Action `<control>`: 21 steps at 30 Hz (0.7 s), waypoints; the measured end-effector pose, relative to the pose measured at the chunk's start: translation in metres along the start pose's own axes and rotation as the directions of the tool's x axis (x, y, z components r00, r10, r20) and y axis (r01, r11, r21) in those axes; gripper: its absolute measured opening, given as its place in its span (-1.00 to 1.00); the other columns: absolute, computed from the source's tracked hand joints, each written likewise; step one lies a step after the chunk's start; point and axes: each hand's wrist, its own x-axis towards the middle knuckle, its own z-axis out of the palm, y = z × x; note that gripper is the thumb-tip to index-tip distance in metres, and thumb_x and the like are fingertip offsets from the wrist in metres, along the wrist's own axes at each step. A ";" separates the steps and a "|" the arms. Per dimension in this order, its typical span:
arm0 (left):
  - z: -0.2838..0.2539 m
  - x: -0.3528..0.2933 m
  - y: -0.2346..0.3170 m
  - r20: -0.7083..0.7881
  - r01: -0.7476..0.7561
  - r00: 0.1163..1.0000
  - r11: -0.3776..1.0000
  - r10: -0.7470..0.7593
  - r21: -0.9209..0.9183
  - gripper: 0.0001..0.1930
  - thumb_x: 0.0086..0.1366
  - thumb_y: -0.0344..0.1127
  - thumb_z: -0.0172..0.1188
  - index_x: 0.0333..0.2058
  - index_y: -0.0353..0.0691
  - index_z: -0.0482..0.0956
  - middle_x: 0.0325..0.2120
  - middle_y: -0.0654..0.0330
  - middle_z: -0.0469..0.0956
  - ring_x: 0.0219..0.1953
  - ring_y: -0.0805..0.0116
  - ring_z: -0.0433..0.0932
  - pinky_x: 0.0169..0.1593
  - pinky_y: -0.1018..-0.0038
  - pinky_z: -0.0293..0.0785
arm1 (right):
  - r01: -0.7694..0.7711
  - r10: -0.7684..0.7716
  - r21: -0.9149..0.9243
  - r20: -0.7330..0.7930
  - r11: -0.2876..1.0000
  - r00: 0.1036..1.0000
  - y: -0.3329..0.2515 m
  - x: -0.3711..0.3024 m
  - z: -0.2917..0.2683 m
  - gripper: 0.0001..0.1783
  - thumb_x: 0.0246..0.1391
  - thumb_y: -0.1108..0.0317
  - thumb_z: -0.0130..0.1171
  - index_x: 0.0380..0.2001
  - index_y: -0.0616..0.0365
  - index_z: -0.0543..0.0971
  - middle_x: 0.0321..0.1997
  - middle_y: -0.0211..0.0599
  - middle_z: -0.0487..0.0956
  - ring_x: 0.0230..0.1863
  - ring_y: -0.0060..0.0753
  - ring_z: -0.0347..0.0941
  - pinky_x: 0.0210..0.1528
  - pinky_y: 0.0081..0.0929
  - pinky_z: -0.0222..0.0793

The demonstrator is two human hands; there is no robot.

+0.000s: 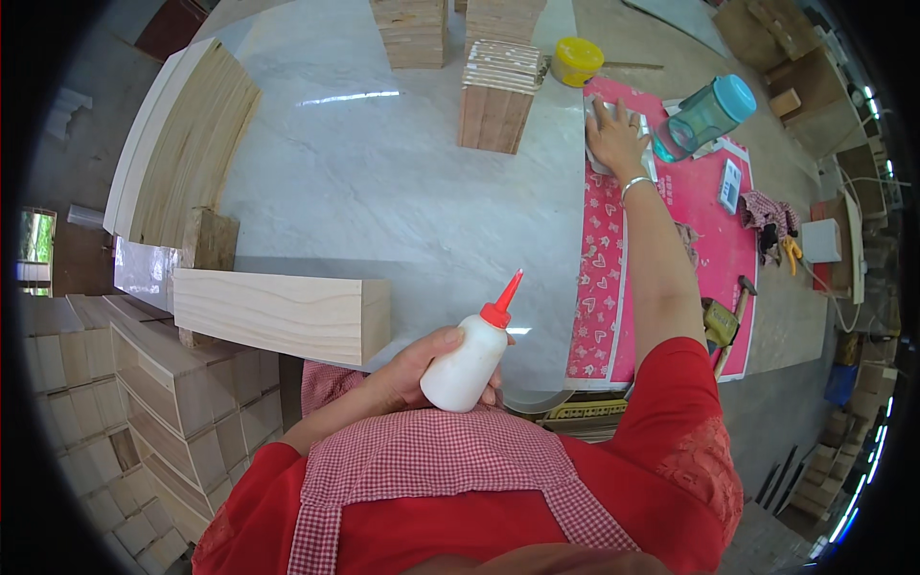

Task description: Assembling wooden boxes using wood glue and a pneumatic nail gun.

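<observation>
My left hand (407, 376) is wrapped round a white squeeze bottle (460, 369) with a red pointed nozzle, held tilted near my apron at the table's front edge. My right hand (618, 139) reaches far forward on the right. Its fingers are spread and lie over a flat whitish thing (602, 165), mostly hidden under the palm, on the pink sheet (704, 211). A long pale wooden block (268, 314) lies left of the bottle. Beyond, to the left of my right hand, stands a stack of wooden pieces (496, 110) with white smears on top.
Tall wooden boards (187, 144) stand at the left. A yellow tub (578, 61) and a turquoise drinking bottle (704, 117) are near my right hand. A hammer (744, 299), a checked cloth (767, 211) and an orange-handled tool (791, 251) lie farther right.
</observation>
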 end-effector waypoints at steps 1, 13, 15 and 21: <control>0.000 0.000 0.000 -0.002 0.002 1.000 1.000 -0.002 0.003 -0.28 0.29 0.18 0.02 0.20 -0.30 0.24 -0.22 -0.04 0.57 -0.23 0.16 0.64 -0.10 0.28 0.57 | -0.002 0.002 0.003 -0.001 1.000 1.000 -0.003 0.001 -0.001 -0.41 0.26 -0.13 -0.22 0.35 -0.41 0.19 0.48 -0.20 0.04 0.44 0.26 -0.09 0.30 0.47 -0.20; -0.004 -0.003 0.003 0.011 -0.005 1.000 1.000 0.005 0.015 -0.25 0.26 0.19 0.06 0.19 -0.32 0.24 -0.23 -0.02 0.57 -0.23 0.17 0.63 -0.12 0.30 0.56 | 0.425 -0.308 0.226 -0.415 0.877 0.856 0.016 -0.004 0.019 -0.47 0.12 0.24 0.11 0.19 -0.26 0.39 0.30 -0.21 0.34 0.29 -0.03 0.24 0.19 0.26 0.11; -0.003 -0.003 0.003 0.010 -0.006 1.000 1.000 0.006 0.027 -0.24 0.25 0.20 0.06 0.19 -0.32 0.24 -0.23 -0.01 0.57 -0.23 0.17 0.63 -0.13 0.30 0.56 | 0.395 -0.288 0.242 -0.379 0.886 0.879 0.016 -0.008 0.020 -0.48 0.14 0.27 0.09 0.20 -0.23 0.40 0.27 -0.22 0.38 0.27 -0.09 0.26 0.19 0.18 0.14; 0.001 -0.006 0.004 -0.014 0.012 1.000 0.999 -0.011 0.053 -0.23 0.24 0.22 0.07 0.20 -0.31 0.24 -0.24 0.00 0.57 -0.23 0.16 0.63 -0.16 0.31 0.55 | 0.298 -0.244 0.136 -0.314 0.945 0.918 0.020 -0.024 0.019 -0.47 0.14 0.29 0.08 0.22 -0.19 0.38 0.22 -0.26 0.43 0.26 -0.15 0.28 0.19 0.15 0.15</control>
